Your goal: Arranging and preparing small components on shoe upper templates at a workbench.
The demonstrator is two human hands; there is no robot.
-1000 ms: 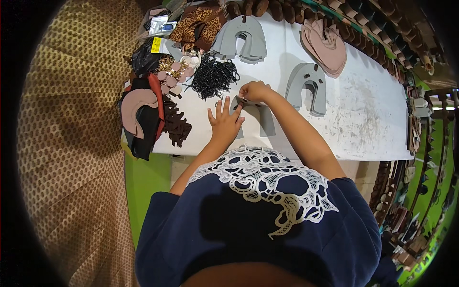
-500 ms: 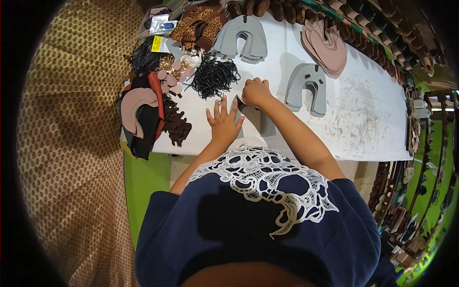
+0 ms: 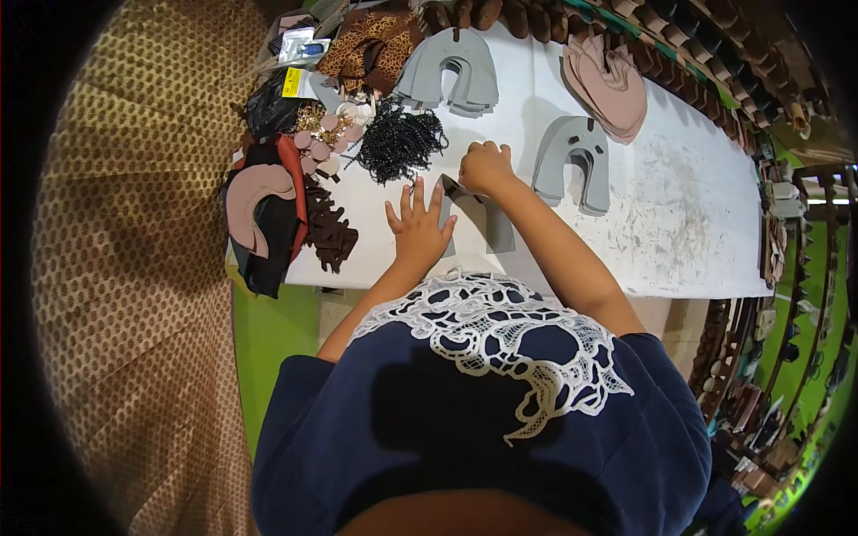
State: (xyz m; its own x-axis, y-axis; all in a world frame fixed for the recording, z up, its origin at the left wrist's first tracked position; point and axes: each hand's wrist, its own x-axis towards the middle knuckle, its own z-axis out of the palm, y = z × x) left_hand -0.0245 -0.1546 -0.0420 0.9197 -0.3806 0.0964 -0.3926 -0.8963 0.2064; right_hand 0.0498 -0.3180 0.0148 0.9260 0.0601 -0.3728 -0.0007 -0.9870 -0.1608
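A grey U-shaped cut piece [image 3: 498, 229], like a shoe upper, lies in front of me on the white table, with a dark patch at its top bend. My left hand [image 3: 418, 230] rests flat with fingers spread, its fingertips beside the left edge of this piece. Over the top right of the bend, my right hand [image 3: 487, 170] is closed, fingers curled down. What its fingers hold, if anything, is hidden. Just beyond my left fingers sits a heap of black beaded strands [image 3: 399, 140].
Stacked grey U-shaped pieces [image 3: 572, 161] lie to the right, with another grey stack [image 3: 451, 71] farther back. Pink pieces [image 3: 608, 94] lie at the back right. Dark brown strips [image 3: 331, 234] and a pink curved piece [image 3: 253, 207] are at left. Brown shoes [image 3: 490, 13] line the far edge.
My right hand has shifted slightly to the right along the grey piece, showing more of its dark patch. My left hand stays in place.
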